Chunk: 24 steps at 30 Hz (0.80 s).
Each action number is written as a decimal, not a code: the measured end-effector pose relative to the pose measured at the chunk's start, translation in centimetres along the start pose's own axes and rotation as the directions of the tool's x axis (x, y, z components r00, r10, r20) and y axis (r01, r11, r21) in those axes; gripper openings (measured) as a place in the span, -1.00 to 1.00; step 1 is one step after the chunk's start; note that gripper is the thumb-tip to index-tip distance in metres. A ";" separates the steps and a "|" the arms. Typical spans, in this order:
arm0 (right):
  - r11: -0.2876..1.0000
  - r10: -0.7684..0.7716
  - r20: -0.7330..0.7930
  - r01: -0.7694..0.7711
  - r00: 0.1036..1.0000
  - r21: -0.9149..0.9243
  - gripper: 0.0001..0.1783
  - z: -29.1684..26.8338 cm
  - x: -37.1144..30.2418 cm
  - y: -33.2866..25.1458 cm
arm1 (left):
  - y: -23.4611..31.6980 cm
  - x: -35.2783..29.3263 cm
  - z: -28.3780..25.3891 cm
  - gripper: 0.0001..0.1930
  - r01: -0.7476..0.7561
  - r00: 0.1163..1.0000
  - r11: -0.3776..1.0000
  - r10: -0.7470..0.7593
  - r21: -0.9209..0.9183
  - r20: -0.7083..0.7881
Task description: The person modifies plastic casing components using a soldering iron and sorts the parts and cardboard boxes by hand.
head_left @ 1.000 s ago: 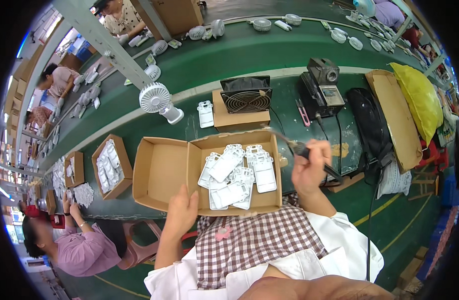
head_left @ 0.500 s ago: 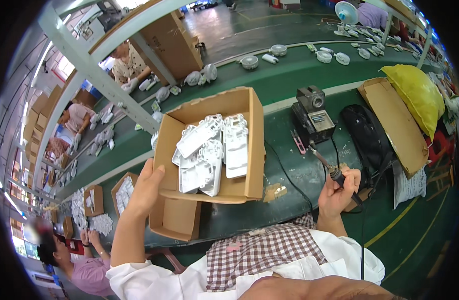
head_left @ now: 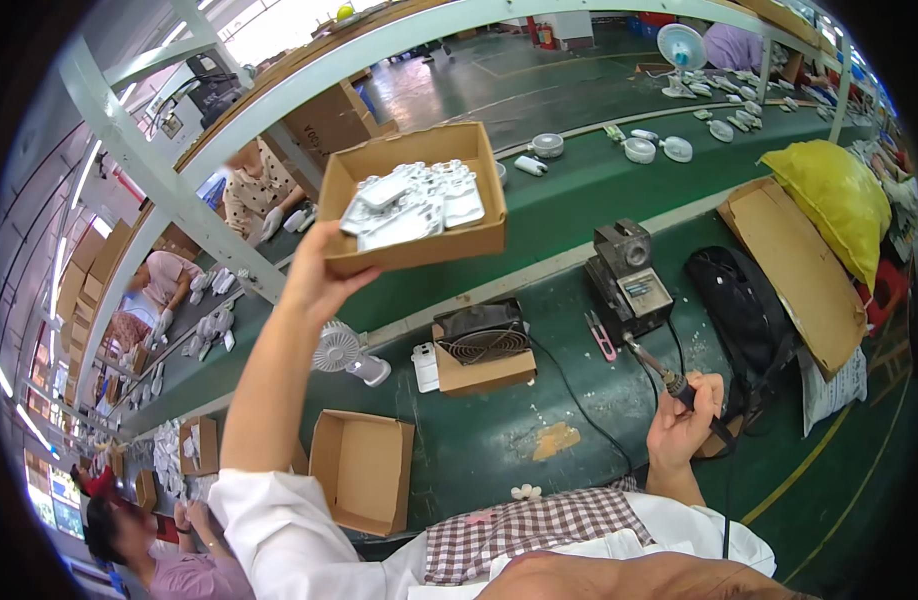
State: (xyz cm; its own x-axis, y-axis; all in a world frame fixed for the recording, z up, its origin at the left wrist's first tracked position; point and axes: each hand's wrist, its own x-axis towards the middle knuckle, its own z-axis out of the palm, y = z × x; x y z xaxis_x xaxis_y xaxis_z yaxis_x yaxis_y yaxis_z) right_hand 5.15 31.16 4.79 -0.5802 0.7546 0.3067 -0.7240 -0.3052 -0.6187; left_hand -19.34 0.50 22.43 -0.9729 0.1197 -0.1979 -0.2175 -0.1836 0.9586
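Note:
My left hand grips the near left corner of an open cardboard box, raised over the far side of the bench near the conveyor. White plastic housings lie heaped in that box. On the right, my right hand is closed round the handle of a soldering iron, its tip pointing up and left toward the black soldering station. Beside the station lie pink-handled tweezers. Another cardboard box, with nothing in it, sits at the bench's near edge.
A small black fan stands by a cardboard piece; a white handheld fan lies left of it. A black bag, cardboard sheet and yellow sack fill the right. Fans line the green conveyor. Co-workers sit at left.
My left hand has lifted the box of housings away from me, up toward the conveyor. This uncovers the black fan, the handheld fan and the box at the near edge. My right hand has dropped slightly.

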 end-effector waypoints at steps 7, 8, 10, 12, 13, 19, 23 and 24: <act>0.998 0.059 -0.032 -0.060 0.998 -0.021 -0.81 0.2 0.5 0.9 | -3.7 11.8 2.4 -0.57 0.109 0.993 0.983 -0.103 -0.148 0.051; 0.998 0.061 -0.014 -0.062 0.998 -0.025 -0.82 0.2 0.5 1.0 | -4.8 14.1 2.1 -0.58 0.127 0.992 0.981 -0.125 -0.147 0.018; 0.998 0.066 0.007 -0.065 0.998 -0.024 -0.82 0.5 0.8 1.5 | -7.0 17.8 1.3 -0.57 0.131 0.988 0.980 -0.141 -0.150 -0.056; 0.996 0.080 0.031 -0.079 0.996 -0.051 -0.83 0.5 0.9 1.7 | -8.8 19.7 2.4 -0.58 0.092 0.976 0.985 -0.118 -0.147 -0.184; 0.995 0.085 0.033 -0.083 0.996 -0.051 -0.83 0.4 0.9 2.1 | -9.6 21.0 1.8 -0.46 0.072 0.966 0.989 -0.101 -0.131 -0.236; 0.994 0.086 0.004 -0.086 0.996 -0.066 -0.82 -1.2 2.0 2.5 | -12.7 25.3 2.1 -0.25 -0.046 0.797 0.953 0.216 0.299 -0.564; 0.991 0.101 0.007 -0.100 0.995 -0.090 -0.82 -1.6 2.4 3.1 | -11.2 27.5 0.7 -0.25 -0.048 0.774 0.792 0.414 0.609 -0.478; 0.991 0.099 0.007 -0.098 0.995 -0.096 -0.82 -1.5 2.4 3.2 | -11.5 27.6 1.5 -0.28 -0.002 0.685 0.658 0.550 0.753 -0.478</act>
State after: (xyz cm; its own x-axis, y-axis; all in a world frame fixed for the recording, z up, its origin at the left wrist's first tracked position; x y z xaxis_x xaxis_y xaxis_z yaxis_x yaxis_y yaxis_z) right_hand 1.98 32.91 2.42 -0.6514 0.7168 0.2486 -0.6245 -0.3205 -0.7123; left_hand -43.53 7.36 6.26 -0.8232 -0.4858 0.2938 -0.0821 0.6139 0.7851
